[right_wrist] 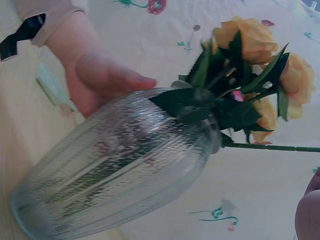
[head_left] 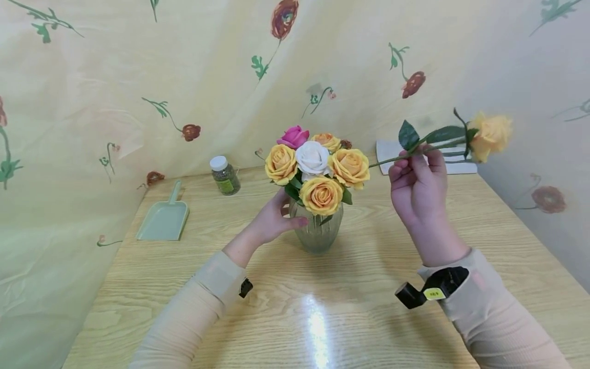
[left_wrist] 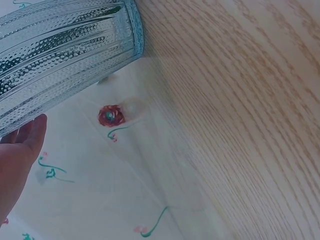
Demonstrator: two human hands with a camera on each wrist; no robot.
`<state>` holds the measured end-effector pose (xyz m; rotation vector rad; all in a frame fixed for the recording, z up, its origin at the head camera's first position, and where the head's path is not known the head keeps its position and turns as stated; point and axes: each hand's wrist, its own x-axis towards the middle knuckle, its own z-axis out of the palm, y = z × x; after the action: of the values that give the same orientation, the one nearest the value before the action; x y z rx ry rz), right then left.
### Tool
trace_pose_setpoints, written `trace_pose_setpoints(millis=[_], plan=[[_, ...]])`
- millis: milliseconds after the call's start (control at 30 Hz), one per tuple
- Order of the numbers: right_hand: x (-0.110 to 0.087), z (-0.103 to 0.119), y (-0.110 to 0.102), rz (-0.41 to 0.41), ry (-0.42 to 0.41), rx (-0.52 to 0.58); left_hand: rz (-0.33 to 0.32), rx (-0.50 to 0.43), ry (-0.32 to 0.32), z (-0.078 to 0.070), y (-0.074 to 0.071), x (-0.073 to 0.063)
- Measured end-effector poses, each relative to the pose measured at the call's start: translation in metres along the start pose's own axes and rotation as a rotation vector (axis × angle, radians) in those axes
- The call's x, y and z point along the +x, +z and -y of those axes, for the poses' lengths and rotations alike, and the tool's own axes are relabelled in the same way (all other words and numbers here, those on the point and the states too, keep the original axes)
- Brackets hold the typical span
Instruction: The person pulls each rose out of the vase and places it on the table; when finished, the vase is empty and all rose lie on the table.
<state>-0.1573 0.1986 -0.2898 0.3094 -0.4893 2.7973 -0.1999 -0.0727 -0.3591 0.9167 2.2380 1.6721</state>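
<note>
A ribbed glass vase [head_left: 318, 236] stands on the table, holding several yellow roses [head_left: 321, 195], a white rose [head_left: 313, 158] and a magenta rose [head_left: 293, 137]. My left hand [head_left: 276, 219] grips the vase's left side near the top, thumb in front and fingers behind. In the left wrist view, its fingers lie against the textured glass [left_wrist: 65, 55]. Off to the right, my right hand [head_left: 420, 187] pinches the green stem of a single yellow rose [head_left: 490, 136]. That bloom points right, while the stem's thin end reaches left to the bouquet's edge.
At the left lies a pale green dustpan [head_left: 163, 220]. A small jar [head_left: 225, 177] with a white lid stands between it and the vase, farther back. Behind my right hand is a white striped item [head_left: 386, 151] at the table's back edge. Flower-patterned cloth [head_left: 221, 66] hangs behind.
</note>
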Motion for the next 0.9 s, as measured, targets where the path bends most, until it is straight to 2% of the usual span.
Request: trace_pose_setpoints(millis=[133, 300, 667, 767, 900], plan=[[0.003, 0.006, 0.003, 0.006, -0.023, 0.032, 0.005, 0.004, -0.02, -0.001, 0.001, 0.001], [0.005, 0.019, 0.003, -0.025, -0.05, 0.099, 0.015, 0.013, -0.029, -0.002, 0.002, 0.001], [0.013, 0.053, -0.005, -0.15, -0.129, 0.107, 0.003, -0.013, -0.024, -0.002, 0.001, -0.001], [0.013, 0.061, -0.012, -0.182, -0.131, 0.064, 0.003, -0.016, -0.023, -0.003, 0.001, -0.002], [0.016, 0.068, -0.023, -0.25, -0.108, -0.061, 0.001, -0.016, -0.025, -0.003, 0.002, -0.002]])
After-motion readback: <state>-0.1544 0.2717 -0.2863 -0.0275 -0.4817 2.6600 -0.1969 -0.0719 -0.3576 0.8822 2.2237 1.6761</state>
